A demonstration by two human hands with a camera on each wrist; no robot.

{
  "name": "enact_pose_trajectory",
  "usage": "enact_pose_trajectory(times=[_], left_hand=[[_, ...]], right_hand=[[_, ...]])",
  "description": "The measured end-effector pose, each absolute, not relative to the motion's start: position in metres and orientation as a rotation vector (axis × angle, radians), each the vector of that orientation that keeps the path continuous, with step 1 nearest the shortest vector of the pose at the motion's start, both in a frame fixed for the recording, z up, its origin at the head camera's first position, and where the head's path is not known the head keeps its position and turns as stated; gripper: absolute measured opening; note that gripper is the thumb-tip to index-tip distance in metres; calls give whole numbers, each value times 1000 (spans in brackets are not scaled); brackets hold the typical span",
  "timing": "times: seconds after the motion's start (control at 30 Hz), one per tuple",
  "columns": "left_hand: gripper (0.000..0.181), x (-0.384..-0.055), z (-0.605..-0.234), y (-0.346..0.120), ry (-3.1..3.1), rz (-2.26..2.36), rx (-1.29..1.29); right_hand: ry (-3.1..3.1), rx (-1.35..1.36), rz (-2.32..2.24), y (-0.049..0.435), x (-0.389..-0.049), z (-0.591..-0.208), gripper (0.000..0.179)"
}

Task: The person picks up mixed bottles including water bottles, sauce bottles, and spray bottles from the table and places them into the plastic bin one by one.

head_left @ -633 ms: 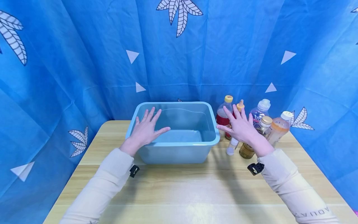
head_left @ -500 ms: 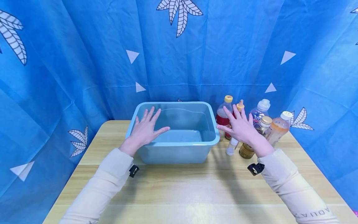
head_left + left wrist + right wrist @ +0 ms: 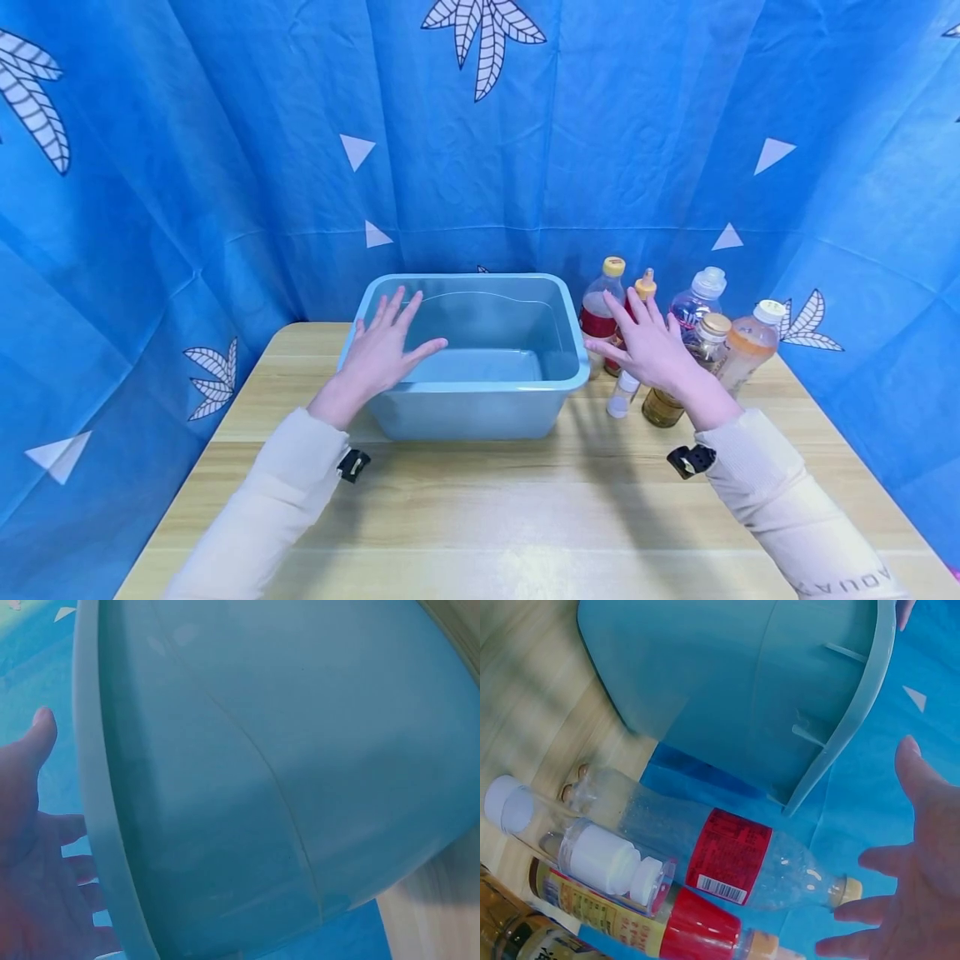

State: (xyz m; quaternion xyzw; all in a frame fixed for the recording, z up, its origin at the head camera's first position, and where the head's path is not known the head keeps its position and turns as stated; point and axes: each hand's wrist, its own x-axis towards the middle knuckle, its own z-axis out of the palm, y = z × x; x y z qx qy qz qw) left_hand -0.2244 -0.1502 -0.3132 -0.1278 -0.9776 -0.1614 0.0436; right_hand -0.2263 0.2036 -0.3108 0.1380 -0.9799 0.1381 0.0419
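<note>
A blue-grey plastic tub (image 3: 465,412) stands on the table. My left hand (image 3: 382,354) hovers over its left side with fingers spread, holding nothing. In the left wrist view the thumb and fingers of the left hand (image 3: 45,877) show beyond the tub's rim (image 3: 105,787). My right hand (image 3: 652,346) is spread above the bottles right of the tub, gripping nothing. Under it are a yellow-capped bottle with a red label (image 3: 729,855), a sauce bottle with a red neck band (image 3: 697,926) and a small clear container with a white cap (image 3: 622,393).
Farther right stand a clear bottle with a pale cap (image 3: 705,292), a brownish bottle with a tan cap (image 3: 663,407) and a peach-coloured bottle with a white cap (image 3: 752,337). A blue curtain (image 3: 630,125) hangs behind the wooden table (image 3: 480,500).
My left hand has drawn back slightly, left and toward me. The right hand has shifted a little to the right. Tub and bottles stay in place.
</note>
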Motion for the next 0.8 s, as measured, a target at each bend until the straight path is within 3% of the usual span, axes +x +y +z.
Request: enact_pose_trajectory(times=[0.8], left_hand=[[56, -201, -321, -177, -2567, -982, -150]], right_hand=[[-2823, 241, 776, 218, -212, -335, 71]])
